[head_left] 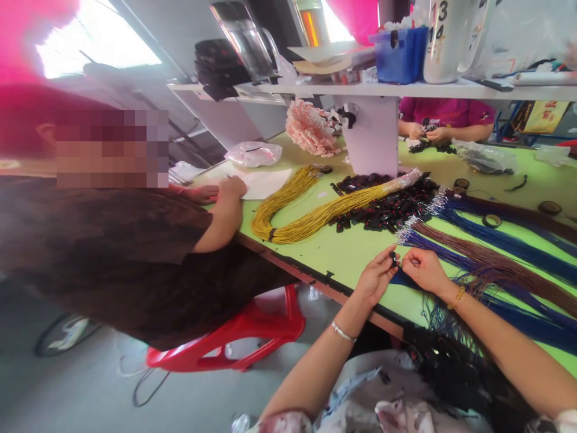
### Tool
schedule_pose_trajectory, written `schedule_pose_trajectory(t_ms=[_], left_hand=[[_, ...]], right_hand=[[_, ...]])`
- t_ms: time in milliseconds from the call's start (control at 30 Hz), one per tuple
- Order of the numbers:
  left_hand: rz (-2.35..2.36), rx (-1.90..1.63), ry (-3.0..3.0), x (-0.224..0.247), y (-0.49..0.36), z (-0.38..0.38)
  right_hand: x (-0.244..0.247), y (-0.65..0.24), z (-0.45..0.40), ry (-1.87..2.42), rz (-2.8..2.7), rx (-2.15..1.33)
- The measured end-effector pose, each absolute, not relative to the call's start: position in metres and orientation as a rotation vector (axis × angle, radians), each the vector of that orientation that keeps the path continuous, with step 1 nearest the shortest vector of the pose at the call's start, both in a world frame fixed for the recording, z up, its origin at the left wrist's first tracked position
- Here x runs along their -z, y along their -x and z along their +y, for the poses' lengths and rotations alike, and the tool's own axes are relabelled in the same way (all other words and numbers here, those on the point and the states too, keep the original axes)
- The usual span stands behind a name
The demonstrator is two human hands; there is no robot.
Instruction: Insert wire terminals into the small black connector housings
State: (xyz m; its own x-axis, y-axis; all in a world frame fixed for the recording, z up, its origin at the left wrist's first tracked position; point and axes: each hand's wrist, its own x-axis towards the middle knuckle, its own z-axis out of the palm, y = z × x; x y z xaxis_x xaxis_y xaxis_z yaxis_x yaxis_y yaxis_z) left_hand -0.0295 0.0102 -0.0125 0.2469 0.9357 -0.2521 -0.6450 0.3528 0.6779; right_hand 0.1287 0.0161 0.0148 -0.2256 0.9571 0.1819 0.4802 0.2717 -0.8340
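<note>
Near the table's front edge, my left hand (377, 278) pinches a small black connector (393, 260) between thumb and fingers. Close on its right, my right hand (424, 270) is closed at the connector's side, its fingertips pinched on something too small to make out, perhaps a wire end. Beyond my hands lies a heap of black connectors (383, 210) with a long bundle of yellow wires (297, 225) curving across it. Bundles of brown wires (469, 249) and blue wires (496, 228) with pale metal ends spread to the right.
At the left a person (99, 240) sits on a red stool (270, 325), arms on the green table (315, 258). Another person (446, 120) works across it. A shelf (306, 90) holds a blue basket (401, 57) and cups. Tape rolls (491, 221) lie at the right.
</note>
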Motion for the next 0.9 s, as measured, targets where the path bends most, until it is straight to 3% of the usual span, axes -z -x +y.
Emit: schedule_pose_trajectory(t_ms=[633, 900], left_hand=[[0.815, -1.189, -0.559, 0.013, 0.023, 0.002], [0.880, -1.211, -0.600, 0.013, 0.018, 0.000]], right_hand=[[-0.015, -0.128, 0.012, 1.343, -1.885, -0.833], [-0.017, -0.129, 0.009, 1.271, -2.077, -0.678]])
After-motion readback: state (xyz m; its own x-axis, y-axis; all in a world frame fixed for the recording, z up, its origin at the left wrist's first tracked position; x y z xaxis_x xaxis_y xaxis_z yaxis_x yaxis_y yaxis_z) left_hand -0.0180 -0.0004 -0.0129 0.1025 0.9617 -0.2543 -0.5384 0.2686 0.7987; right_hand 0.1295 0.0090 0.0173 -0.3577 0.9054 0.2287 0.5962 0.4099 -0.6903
